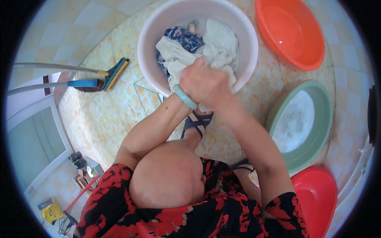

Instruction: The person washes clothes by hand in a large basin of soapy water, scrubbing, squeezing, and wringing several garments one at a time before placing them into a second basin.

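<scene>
A large pale pink plastic basin [143, 53] stands on the tiled floor in front of me, with wet white cloth [220, 38] and a dark blue patterned cloth [184, 38] in it. My left hand [190, 80], with a pale green bangle at the wrist, is closed on the white cloth at the basin's near edge. Pressed close against it from the right is my right hand [215, 86], slightly blurred and also closed on the white cloth. The two hands overlap, so most fingers are hidden.
An orange basin [291, 32], a green basin [323, 119] with sudsy water, and a red basin [315, 196] stand along the right side. At the left lie a green floor squeegee [114, 74] and a blue-necked brush [83, 83]. My sandalled foot [198, 125] is below my hands.
</scene>
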A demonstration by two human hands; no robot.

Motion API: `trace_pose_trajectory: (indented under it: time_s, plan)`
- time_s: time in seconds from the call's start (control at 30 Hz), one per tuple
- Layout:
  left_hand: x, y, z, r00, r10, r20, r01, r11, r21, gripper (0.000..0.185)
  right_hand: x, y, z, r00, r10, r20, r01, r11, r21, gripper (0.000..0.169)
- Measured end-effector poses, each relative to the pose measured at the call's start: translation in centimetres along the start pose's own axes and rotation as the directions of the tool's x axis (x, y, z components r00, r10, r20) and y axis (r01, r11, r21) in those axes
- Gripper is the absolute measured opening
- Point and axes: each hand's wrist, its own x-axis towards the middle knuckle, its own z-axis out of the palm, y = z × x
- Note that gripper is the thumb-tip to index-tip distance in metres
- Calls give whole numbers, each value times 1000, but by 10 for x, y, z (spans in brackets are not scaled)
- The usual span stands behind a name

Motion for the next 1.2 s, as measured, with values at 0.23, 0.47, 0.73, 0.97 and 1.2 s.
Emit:
trace_pose_trajectory:
  time_s: [0.23, 0.47, 0.73, 0.97, 1.2]
  plan:
    - [12, -9, -19, 986, -88, 144, 68, 988, 136, 23, 3, 38, 10, 888, 447, 110, -461, 865, 199, 34]
    - [12, 12, 22, 959, -267, -101, 281, 943, 180, 21, -6, 27, 4, 934, 358, 14, -346, 892, 292, 31]
    - [14, 10, 22, 934, -324, -151, 329, 944, 11, 19, 13, 34, 3, 814, 541, 210, -578, 791, 202, 28]
    - [9, 3, 21, 948, -313, -46, 302, 939, -167, 18, 6, 39, 10, 756, 618, 213, -652, 738, 175, 16]
    - [8, -22, -32, 995, -60, 74, 70, 989, -133, 22, -14, -8, 19, 963, 269, -18, -248, 911, 331, 19]
